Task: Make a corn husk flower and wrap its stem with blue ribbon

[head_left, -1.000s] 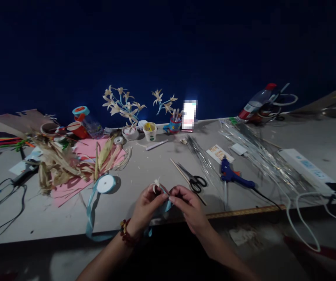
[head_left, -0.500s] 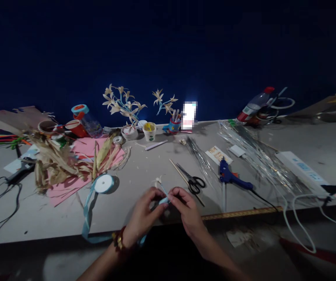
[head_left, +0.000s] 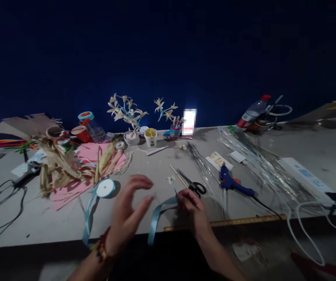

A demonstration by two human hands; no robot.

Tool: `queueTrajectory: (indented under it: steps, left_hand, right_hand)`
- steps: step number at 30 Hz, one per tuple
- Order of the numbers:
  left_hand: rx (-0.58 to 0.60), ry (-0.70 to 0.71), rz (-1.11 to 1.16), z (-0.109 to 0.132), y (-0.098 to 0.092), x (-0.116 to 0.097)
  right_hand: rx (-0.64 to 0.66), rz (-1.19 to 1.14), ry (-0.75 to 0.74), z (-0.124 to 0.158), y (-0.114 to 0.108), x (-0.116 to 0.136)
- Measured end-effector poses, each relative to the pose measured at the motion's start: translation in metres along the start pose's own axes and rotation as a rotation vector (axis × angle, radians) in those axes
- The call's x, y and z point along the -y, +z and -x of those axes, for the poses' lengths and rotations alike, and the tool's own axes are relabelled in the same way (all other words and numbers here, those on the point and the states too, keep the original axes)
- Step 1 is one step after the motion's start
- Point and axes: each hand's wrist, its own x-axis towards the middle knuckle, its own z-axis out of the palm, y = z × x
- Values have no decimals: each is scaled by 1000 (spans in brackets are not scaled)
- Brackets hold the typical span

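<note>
My right hand [head_left: 191, 205] is closed on a thin flower stem [head_left: 175, 188] with a small pale flower [head_left: 170, 179] at its tip. From the same fingers a blue ribbon [head_left: 156, 219] runs left and droops over the table's front edge. My left hand [head_left: 129, 207] is apart from it, thumb and fingers spread with nothing between them, slightly blurred. Left of that hand lies the white-cored ribbon roll [head_left: 105, 188], its loose blue tail hanging down toward the edge. Black-handled scissors [head_left: 197, 188] and a thin wooden stick [head_left: 178, 175] lie just beyond my right hand.
A blue glue gun [head_left: 235, 181] and a white power strip [head_left: 305, 177] lie to the right, by bundled wires [head_left: 258, 160]. Dried husks [head_left: 59, 168] cover pink paper [head_left: 68, 199] at left. Finished flower sprays [head_left: 127, 109], cups and a bright phone [head_left: 189, 121] stand at the back.
My left hand has let go and moved left, its fingers opening. A length of blue ribbon now hangs from my right hand, which has shifted slightly right with the stem.
</note>
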Motion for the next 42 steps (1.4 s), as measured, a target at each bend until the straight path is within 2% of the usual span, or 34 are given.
queueTrajectory:
  steps: [2,3,4,7,11,14,18,23,25,30,34,38,42]
  left_hand:
    - [181,-213,127,-45,29,15]
    - [267,-355,224,-56,41,20]
    - [271,-449,298,-60,50,23]
    - [242,-641,454,-49,61,21]
    - [257,-750,511,-36,54,16]
    - [198,-824,465,-38,51,20]
    - [233,-831,462,-40,54,26]
    - [248,-832,415,-45,54,27]
    - [267,-854,407,-48,54,26]
    - [291,-894,465,-47,52,25]
    - [211,-896,526,-42,49,25]
    - [177,-850,490,-42,50,20]
    - [116,-764,418,-42,51,13]
  right_hand:
    - [-2,31,-30,3,3,1]
    - [9,52,-39,4,4,1]
    - [33,71,-37,5,5,0]
    - [105,92,22,7,9,-2]
    - [128,84,70,11,19,-8]
    - [191,89,90,12,24,-12]
    - [194,217,16,13,17,-12]
    - [291,701,-271,12,-4,4]
    - [355,805,-350,10,-9,10]
    - [394,761,-385,7,-9,7]
    - [386,731,-426,9,-5,1]
    - [422,790,-556,9,-7,2]
    - [467,987,-766,9,-9,7]
